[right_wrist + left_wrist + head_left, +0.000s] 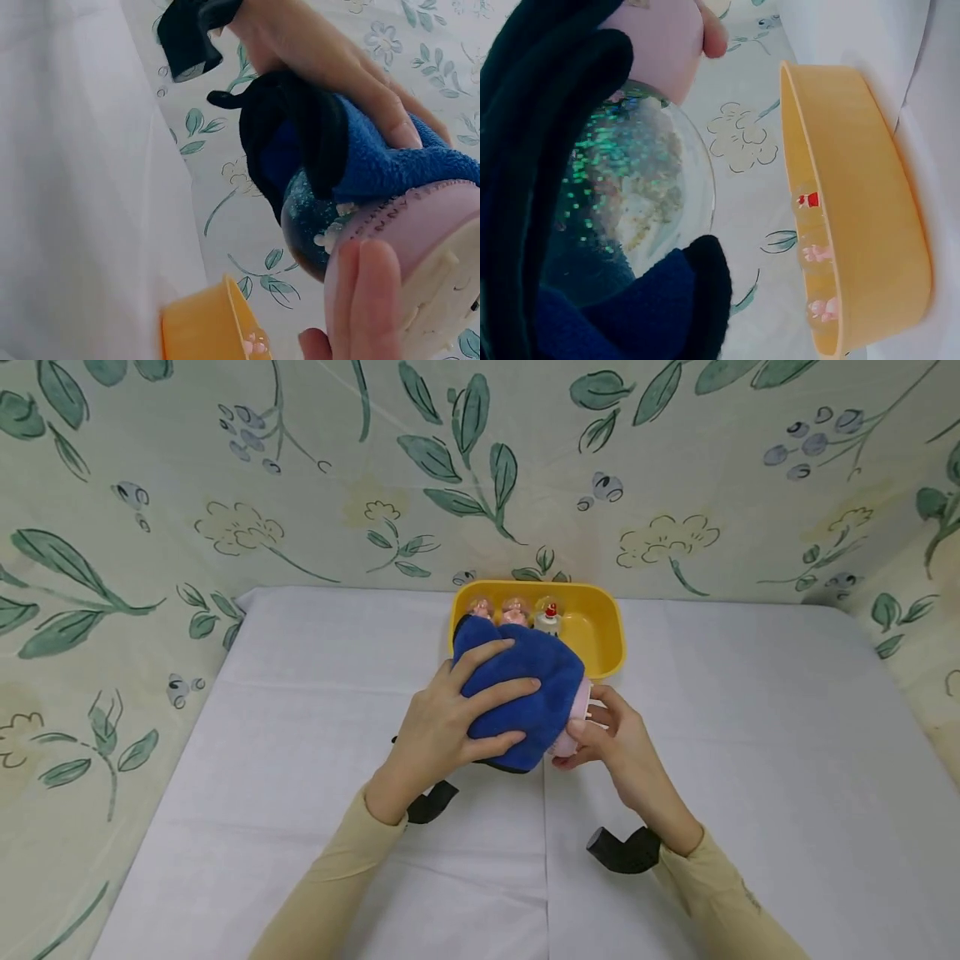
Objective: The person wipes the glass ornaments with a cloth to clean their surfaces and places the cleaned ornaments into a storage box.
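Observation:
A snow globe [649, 176] with glitter inside and a pink base [424, 221] is held tilted above the table. A blue cloth [525, 668] with black edging wraps its glass dome; in the head view the cloth hides the dome. My left hand [442, 722] spreads its bent fingers over the cloth and grips it round the globe. At the other end my right hand [622, 739] holds the pink base between thumb and fingers. The base's pale underside shows in the right wrist view.
Behind the hands stands a yellow tray [602, 647] on the white tablecloth [300, 693]. Three small clear domes with figures, two pink [515, 612] and one red and white [550, 618], sit in it. A leaf-patterned curtain [300, 485] hangs behind.

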`<state>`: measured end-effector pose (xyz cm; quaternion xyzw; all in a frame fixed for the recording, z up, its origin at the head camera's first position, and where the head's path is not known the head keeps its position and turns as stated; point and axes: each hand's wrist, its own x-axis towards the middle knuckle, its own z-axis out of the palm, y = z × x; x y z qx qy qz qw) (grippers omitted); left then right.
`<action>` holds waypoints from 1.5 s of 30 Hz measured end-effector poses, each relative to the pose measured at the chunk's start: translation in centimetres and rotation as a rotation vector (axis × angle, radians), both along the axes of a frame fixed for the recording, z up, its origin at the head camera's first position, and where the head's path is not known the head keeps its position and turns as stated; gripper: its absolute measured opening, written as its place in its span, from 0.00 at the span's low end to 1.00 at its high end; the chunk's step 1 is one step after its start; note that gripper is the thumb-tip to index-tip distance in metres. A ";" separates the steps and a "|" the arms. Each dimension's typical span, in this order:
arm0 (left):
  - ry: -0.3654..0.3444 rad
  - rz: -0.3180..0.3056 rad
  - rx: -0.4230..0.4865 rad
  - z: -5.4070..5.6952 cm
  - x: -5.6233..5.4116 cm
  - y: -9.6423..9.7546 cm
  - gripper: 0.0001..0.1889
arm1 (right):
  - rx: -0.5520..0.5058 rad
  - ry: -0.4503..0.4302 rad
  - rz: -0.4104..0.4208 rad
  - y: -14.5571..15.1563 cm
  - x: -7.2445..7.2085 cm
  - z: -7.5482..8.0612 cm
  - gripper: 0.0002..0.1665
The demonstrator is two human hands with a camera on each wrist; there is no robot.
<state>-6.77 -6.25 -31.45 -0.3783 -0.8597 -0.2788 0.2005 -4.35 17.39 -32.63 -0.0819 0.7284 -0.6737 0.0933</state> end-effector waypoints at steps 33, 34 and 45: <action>0.093 -0.005 0.014 -0.1 0.1 -0.2 0.27 | 0.049 0.108 -0.071 0.0 0.3 0.2 0.30; 0.084 -0.006 0.018 -0.2 0.0 -0.2 0.27 | 0.053 0.082 -0.063 0.0 0.3 0.3 0.29; -0.012 -0.036 0.148 0.0 -0.4 -0.6 0.28 | 0.358 0.501 0.053 0.8 0.1 0.2 0.62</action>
